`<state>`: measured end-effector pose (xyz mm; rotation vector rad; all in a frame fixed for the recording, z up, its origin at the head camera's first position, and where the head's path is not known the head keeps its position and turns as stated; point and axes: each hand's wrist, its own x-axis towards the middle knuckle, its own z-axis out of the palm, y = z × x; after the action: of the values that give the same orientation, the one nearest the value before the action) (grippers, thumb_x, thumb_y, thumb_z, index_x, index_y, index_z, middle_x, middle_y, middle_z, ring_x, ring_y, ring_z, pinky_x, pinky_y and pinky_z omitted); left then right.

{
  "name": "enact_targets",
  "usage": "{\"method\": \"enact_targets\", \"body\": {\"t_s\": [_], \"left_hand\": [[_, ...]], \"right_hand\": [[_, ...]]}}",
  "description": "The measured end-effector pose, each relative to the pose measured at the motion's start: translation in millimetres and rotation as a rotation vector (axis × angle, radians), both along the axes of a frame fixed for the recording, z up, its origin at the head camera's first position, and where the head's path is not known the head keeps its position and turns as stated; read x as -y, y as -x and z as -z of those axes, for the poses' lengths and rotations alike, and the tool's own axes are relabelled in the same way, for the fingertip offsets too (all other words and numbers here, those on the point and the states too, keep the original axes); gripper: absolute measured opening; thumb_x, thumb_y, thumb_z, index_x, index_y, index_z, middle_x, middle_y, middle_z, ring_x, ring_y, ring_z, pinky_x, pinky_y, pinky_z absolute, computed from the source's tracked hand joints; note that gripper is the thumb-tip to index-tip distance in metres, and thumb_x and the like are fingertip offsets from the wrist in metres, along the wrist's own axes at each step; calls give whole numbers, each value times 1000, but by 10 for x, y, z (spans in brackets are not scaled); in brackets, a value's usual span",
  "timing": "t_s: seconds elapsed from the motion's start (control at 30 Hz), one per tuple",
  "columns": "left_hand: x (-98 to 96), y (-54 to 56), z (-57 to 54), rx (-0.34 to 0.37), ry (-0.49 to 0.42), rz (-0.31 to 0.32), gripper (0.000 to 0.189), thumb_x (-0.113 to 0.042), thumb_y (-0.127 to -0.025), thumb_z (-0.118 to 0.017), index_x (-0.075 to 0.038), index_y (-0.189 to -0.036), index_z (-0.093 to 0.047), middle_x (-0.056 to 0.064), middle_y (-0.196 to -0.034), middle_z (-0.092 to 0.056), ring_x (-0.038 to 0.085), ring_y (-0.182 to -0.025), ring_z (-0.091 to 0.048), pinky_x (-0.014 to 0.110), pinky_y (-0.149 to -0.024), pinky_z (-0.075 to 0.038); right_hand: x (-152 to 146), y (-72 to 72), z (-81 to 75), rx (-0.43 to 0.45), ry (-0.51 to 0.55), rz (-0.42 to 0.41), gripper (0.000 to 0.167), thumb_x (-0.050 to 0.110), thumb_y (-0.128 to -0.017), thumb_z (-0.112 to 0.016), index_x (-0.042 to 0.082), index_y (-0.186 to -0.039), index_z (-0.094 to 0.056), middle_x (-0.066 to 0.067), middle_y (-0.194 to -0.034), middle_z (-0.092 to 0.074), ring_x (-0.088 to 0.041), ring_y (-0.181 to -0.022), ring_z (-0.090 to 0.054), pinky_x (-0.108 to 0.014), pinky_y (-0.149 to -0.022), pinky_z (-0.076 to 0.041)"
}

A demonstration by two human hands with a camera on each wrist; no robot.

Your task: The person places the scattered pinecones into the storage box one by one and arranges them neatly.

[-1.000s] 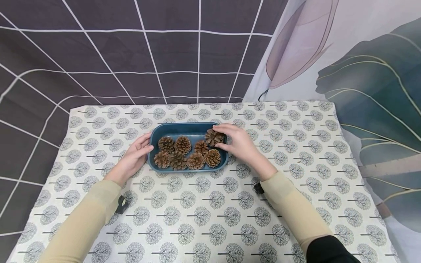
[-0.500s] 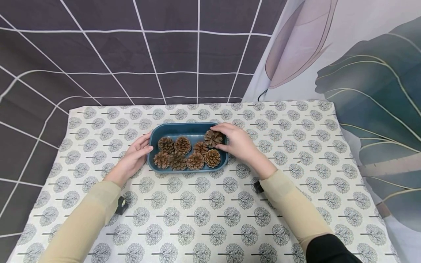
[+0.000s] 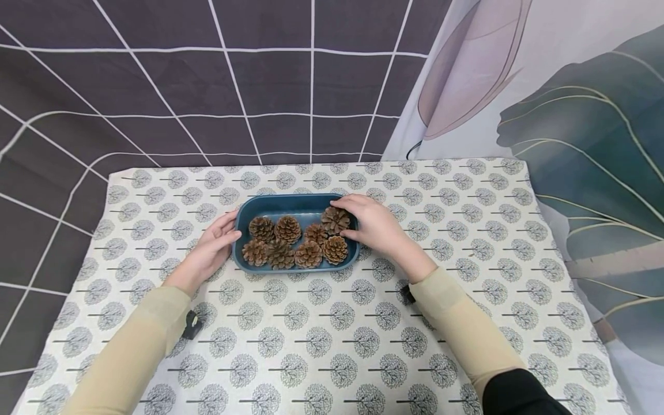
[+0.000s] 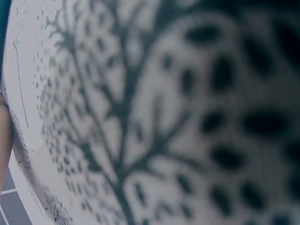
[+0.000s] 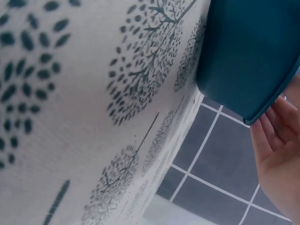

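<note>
In the head view a dark blue oblong tray [image 3: 290, 202] holds several brown pine cones, most of them gathered along its near side. My left hand [image 3: 210, 245] holds the tray's left end, its thumb at the rim. At the right end, my right hand [image 3: 376, 226] reaches over the rim and grips a pine cone [image 3: 335, 221] between thumb and fingers. That cone lies close to another pine cone [image 3: 335, 249] in the near right corner. The right wrist view shows the tray's outer wall [image 5: 248, 51] and the right hand's fingers at its rim.
Tree-print cloth [image 3: 321, 346] covers the table around the tray. Behind stands a dark grid-patterned curtain [image 3: 270, 86], with a leaf-patterned curtain [image 3: 596, 144] to the right. Blurred cloth fills most of the left wrist view.
The pine cone in my right hand has shifted slightly toward me and to the left inside the tray. My left hand stays at the tray's left end.
</note>
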<state>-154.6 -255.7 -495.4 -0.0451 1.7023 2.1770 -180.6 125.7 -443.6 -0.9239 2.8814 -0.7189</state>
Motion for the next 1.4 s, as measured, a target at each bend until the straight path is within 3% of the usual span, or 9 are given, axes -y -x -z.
{"method": "enact_targets", "body": {"t_s": [0.33, 0.57, 1.03, 1.4], "left_hand": [[-3, -8, 19, -15, -5, 9, 51, 3, -103, -56, -18, -149, -50, -21, -135, -62, -2, -127, -58, 11, -111, -46], [-5, -8, 16, -23, -21, 10, 47, 4, -102, -57, -24, -140, -56, -21, -134, -64, -2, -127, -58, 11, -110, -46], [-11, 0, -20, -19, -1, 7, 50, 3, -103, -57, -18, -148, -51, -21, -135, -62, -2, -128, -57, 11, -111, -46], [-7, -10, -14, -9, 18, 15, 57, 1, -103, -57, -11, -157, -42, -22, -136, -60, -3, -129, -56, 14, -117, -43]], "right_hand": [[12, -9, -28, -16, -61, -9, 65, 30, -93, -83, 7, -148, -59, -15, -150, -63, -35, -142, -57, -52, -125, -44], [11, -22, -44, -24, -85, -5, 66, 25, -91, -85, 8, -149, -58, -16, -152, -61, -36, -144, -55, -53, -126, -42], [10, -13, -24, -57, -68, -27, 54, 16, -94, -80, 6, -145, -63, -16, -149, -64, -35, -141, -58, -49, -125, -44], [-4, -30, 25, -69, -33, -31, 55, 14, -93, -81, 4, -144, -63, -17, -147, -65, -35, -140, -60, -50, -124, -45]]}}
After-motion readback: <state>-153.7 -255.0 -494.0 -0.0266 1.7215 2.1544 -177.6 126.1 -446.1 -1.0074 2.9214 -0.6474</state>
